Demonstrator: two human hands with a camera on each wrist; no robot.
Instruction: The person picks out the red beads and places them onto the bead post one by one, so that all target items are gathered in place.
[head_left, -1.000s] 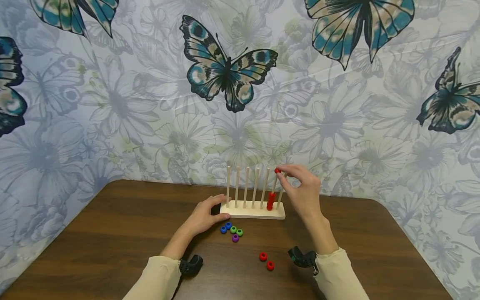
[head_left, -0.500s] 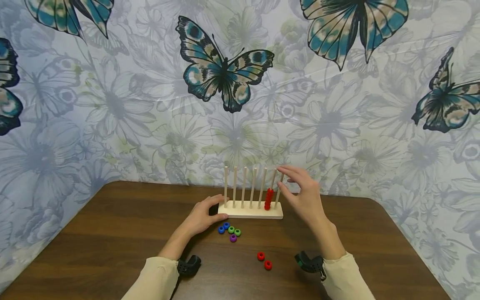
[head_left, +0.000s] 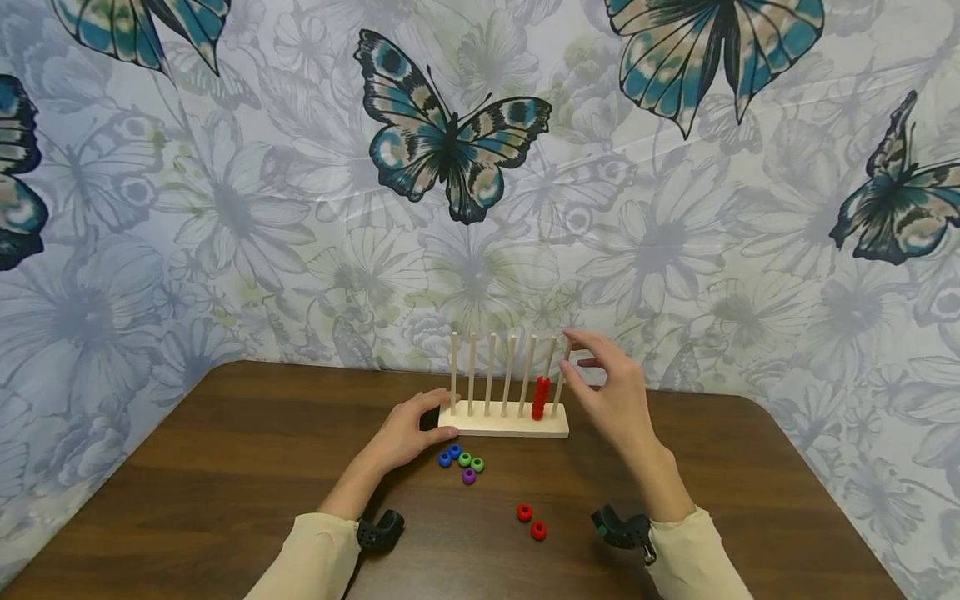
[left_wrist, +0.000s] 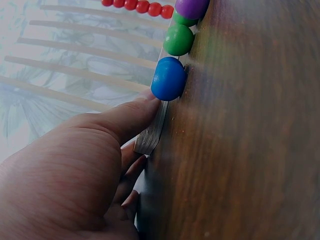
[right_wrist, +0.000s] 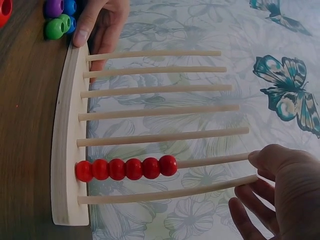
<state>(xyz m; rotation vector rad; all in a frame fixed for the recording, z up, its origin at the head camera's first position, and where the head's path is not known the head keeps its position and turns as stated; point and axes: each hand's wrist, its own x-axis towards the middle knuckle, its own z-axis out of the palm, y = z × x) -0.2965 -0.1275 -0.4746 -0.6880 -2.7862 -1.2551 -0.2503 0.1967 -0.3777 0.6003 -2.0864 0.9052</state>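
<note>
A pale wooden peg stand [head_left: 487,426] with a row of upright pegs stands at the table's back. My left hand [head_left: 405,431] grips its left end, thumb in front and fingers behind. Several red beads [right_wrist: 133,169] are stacked on the second peg from the right; the other pegs are bare. At the top of the two rightmost pegs is my right hand [head_left: 611,396], holding no bead. In the right wrist view its thumb is at one peg's tip and a finger is by the other's, thumb and fingers apart.
In front of the stand lie two blue beads [head_left: 445,459], two green beads [head_left: 477,465] and a purple bead [head_left: 468,476]. Two red beads [head_left: 524,512] lie nearer on the brown table [head_left: 225,467]. A butterfly-patterned cloth [head_left: 300,208] hangs behind.
A red bead pinched at the peg's top has been let go and now sits on the red stack. My right hand has shifted slightly right; the left hand keeps its grip.
</note>
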